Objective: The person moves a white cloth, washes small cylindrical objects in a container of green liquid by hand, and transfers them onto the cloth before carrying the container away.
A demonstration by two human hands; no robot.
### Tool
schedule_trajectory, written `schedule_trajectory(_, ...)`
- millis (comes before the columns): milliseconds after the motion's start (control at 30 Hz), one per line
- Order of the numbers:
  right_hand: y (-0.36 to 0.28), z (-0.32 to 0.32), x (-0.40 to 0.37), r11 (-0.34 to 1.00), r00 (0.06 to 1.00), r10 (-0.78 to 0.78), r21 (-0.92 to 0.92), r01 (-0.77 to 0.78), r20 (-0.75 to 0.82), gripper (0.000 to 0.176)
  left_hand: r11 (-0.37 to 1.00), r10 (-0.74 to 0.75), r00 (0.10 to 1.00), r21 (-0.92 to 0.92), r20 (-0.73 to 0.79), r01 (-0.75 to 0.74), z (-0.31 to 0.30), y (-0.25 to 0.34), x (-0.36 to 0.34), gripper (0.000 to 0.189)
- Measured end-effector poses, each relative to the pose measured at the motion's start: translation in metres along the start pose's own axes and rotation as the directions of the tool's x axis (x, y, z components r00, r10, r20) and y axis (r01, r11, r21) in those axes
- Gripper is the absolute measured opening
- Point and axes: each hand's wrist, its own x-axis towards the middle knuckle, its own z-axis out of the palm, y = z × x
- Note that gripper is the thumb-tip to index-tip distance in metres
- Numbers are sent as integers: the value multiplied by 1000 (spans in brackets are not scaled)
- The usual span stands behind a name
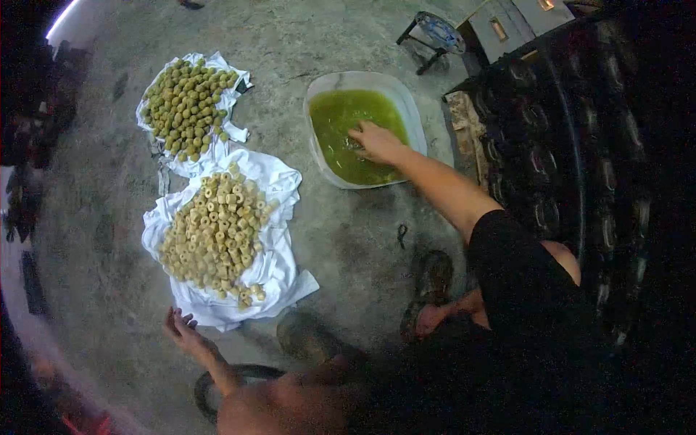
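Note:
My right hand (pixel 378 143) reaches into a translucent plastic basin (pixel 415 116) that holds murky green liquid (pixel 337 119). Its fingers are spread a little at the liquid's surface, with the tips partly hidden and no object visible in them. My left hand (pixel 186 332) is open and empty, low at the left, just off the near edge of a white cloth (pixel 279 290). On that cloth lies a heap of pale, ring-like pieces with holes (pixel 210 232). Farther off, a second heap of round, olive-green pieces (pixel 187 101) rests on another white cloth (pixel 241 78).
A small stool (pixel 438 32) stands at the back right, beside a grey cabinet (pixel 500 29). Dark machinery-like parts (pixel 536 130) line the right side. A black hose-like ring (pixel 254 371) lies under my left arm. The floor (pixel 290 43) is grey concrete.

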Motion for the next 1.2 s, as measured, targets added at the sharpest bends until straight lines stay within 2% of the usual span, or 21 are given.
schedule_trajectory(67,23,17,-2,999,997,-40,-9,41,71,65,986,-165,984,13,-74,166,-4,0,6,38)
schedule_trajectory(100,20,9,-9,1000,993,-11,18,9,118,65,981,-191,977,7,-89,193,-4,0,8,38)
schedule_trajectory(133,14,0,-22,999,985,14,44,-22,173,66,984,-173,982,-43,-78,170,-5,-1,9,36)
schedule_trajectory(200,16,2,-30,1000,979,-23,-5,25,202,68,991,-95,990,-102,-100,85,1,-1,6,35)
schedule_trajectory(300,20,10,-32,999,979,-33,5,33,203,65,982,-185,981,-36,-63,183,10,11,11,36)
schedule_trajectory(400,26,10,-36,994,961,-104,0,107,258,63,976,-185,981,-123,-51,177,17,16,7,34)
schedule_trajectory(433,29,10,-35,990,951,-135,-7,142,278,62,989,-132,990,-72,-45,129,18,20,5,29)
schedule_trajectory(567,45,16,-24,982,936,-187,73,173,298,62,975,-195,977,-127,-86,183,12,24,3,30)
schedule_trajectory(667,23,6,-40,926,950,-67,373,-54,305,61,967,-214,972,-162,-101,196,6,14,0,27)
schedule_trajectory(767,23,13,-36,835,918,-17,510,-204,395,61,960,-224,966,-197,-126,197,8,6,-3,22)
schedule_trajectory(867,30,22,-34,885,949,-7,445,-141,315,65,959,-218,973,-206,-82,197,12,20,-3,22)
schedule_trajectory(967,25,7,-31,918,905,1,358,-170,426,73,959,-214,970,-212,-111,187,14,18,6,21)
schedule_trajectory(1033,8,-12,-36,919,873,55,318,-235,485,75,957,-233,966,-205,-111,207,13,21,5,21)
schedule_trajectory(1100,2,-16,-30,915,852,43,322,-244,522,75,952,-227,968,-236,-105,198,15,23,6,21)
schedule_trajectory(1167,7,-2,-21,906,835,-36,370,-203,549,73,950,-226,970,-242,-93,198,15,24,6,21)
schedule_trajectory(1200,9,5,-19,921,878,-52,363,-142,475,67,951,-229,970,-234,-85,204,14,20,6,21)
